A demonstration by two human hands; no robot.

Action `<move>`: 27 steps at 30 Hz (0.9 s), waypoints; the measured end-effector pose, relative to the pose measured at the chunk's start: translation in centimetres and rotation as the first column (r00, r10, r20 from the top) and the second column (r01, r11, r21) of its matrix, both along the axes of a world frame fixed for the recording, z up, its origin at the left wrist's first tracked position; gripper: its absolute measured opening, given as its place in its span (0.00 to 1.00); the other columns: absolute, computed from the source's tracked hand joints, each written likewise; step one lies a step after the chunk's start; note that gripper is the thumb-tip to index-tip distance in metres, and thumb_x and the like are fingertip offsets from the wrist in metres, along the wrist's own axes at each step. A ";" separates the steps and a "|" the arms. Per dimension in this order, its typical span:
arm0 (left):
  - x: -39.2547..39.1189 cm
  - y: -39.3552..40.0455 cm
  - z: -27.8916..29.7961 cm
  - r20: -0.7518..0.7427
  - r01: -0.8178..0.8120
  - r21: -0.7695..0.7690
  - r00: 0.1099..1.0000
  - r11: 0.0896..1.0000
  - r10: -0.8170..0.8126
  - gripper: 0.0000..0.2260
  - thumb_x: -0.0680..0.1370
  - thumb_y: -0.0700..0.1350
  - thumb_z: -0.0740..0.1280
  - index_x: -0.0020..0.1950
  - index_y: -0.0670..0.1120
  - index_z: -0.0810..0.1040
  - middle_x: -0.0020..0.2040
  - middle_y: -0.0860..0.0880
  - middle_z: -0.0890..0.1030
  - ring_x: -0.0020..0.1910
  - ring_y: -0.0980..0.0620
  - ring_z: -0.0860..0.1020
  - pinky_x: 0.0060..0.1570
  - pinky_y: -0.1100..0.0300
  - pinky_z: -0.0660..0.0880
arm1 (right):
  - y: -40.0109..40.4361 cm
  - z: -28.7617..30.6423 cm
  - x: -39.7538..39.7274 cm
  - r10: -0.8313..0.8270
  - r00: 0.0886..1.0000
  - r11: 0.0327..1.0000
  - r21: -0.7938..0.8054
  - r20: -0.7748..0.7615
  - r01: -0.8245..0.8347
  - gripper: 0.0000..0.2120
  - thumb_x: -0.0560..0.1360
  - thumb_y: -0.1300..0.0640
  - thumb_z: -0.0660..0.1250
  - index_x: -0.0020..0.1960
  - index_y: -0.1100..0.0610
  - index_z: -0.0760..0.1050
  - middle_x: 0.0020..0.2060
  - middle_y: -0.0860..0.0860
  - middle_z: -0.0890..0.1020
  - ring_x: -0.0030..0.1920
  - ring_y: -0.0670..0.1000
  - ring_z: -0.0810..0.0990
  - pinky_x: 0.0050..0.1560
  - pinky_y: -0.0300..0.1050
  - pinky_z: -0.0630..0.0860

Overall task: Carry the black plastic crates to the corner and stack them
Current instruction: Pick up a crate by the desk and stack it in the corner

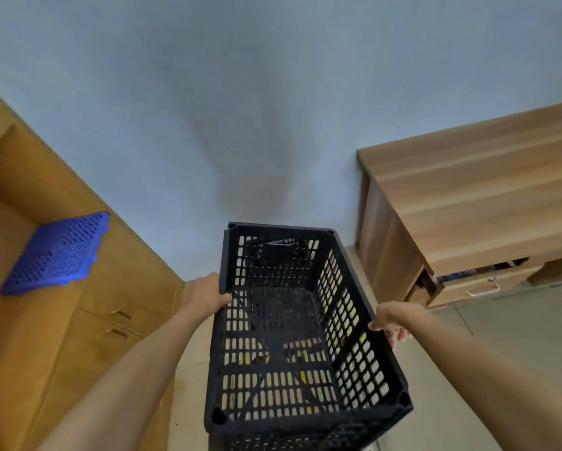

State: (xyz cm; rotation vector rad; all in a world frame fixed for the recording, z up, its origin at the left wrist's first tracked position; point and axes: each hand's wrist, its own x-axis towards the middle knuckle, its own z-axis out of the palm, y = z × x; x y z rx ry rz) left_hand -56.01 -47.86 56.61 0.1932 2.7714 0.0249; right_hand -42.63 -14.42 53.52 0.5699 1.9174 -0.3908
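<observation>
Evidently mid-stacking: left hand (205, 296) and right hand (391, 322) grip the black crate (292, 320) rims at lower centre, apparently atop another, not yet released.

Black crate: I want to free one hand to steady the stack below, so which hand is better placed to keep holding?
Probably the left hand: it grips the black crate rim with the thumb hooked over. The right hand only holds the rim's outer edge.
</observation>
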 end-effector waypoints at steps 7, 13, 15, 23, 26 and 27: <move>-8.9 0.9 -1.6 0.035 -0.128 0.101 0.992 0.987 0.125 0.13 0.75 0.51 0.70 0.49 0.46 0.69 0.45 0.45 0.79 0.43 0.44 0.79 0.46 0.48 0.79 | 3.3 -1.1 -10.3 0.155 0.984 0.988 0.029 -0.085 -0.153 0.20 0.80 0.47 0.62 0.63 0.60 0.75 0.45 0.48 0.86 0.44 0.48 0.81 0.43 0.42 0.78; -18.5 0.3 -5.9 0.099 -0.161 0.114 0.984 0.980 0.150 0.16 0.75 0.56 0.69 0.50 0.47 0.68 0.45 0.46 0.79 0.43 0.44 0.79 0.48 0.47 0.79 | 3.4 -3.3 -18.4 0.240 0.958 0.968 0.113 -0.155 -0.225 0.13 0.72 0.50 0.73 0.53 0.56 0.80 0.35 0.45 0.82 0.38 0.46 0.81 0.52 0.44 0.80; -22.1 0.2 -7.4 0.129 -0.164 0.129 0.981 0.978 0.147 0.17 0.74 0.57 0.69 0.50 0.48 0.68 0.46 0.47 0.79 0.44 0.45 0.79 0.49 0.47 0.79 | 3.0 -4.3 -21.3 0.233 0.956 0.967 0.151 -0.177 -0.207 0.10 0.71 0.49 0.73 0.46 0.54 0.77 0.32 0.45 0.78 0.40 0.48 0.80 0.49 0.43 0.80; -33.6 0.1 -11.4 0.367 -0.147 0.160 0.927 0.976 0.079 0.19 0.74 0.55 0.73 0.53 0.43 0.72 0.49 0.44 0.80 0.49 0.45 0.79 0.46 0.53 0.75 | 1.3 -7.7 -30.3 0.250 0.944 0.950 0.243 -0.217 -0.196 0.15 0.71 0.51 0.71 0.56 0.55 0.75 0.44 0.49 0.78 0.48 0.53 0.80 0.46 0.45 0.77; -35.5 0.2 -13.4 0.413 -0.113 0.098 0.909 0.989 0.063 0.18 0.74 0.55 0.73 0.51 0.42 0.73 0.50 0.43 0.82 0.50 0.44 0.80 0.51 0.52 0.77 | 1.4 -9.7 -31.7 0.248 0.945 0.951 0.241 -0.211 -0.196 0.14 0.72 0.51 0.71 0.55 0.54 0.75 0.43 0.49 0.77 0.46 0.53 0.80 0.43 0.44 0.76; -35.8 0.7 -13.8 0.403 -0.107 0.092 0.913 0.990 0.061 0.17 0.74 0.53 0.72 0.50 0.42 0.73 0.50 0.42 0.82 0.51 0.43 0.80 0.51 0.54 0.76 | 1.5 -10.5 -32.2 0.248 0.946 0.951 0.238 -0.207 -0.198 0.15 0.72 0.50 0.71 0.56 0.55 0.75 0.44 0.50 0.77 0.48 0.54 0.81 0.43 0.44 0.75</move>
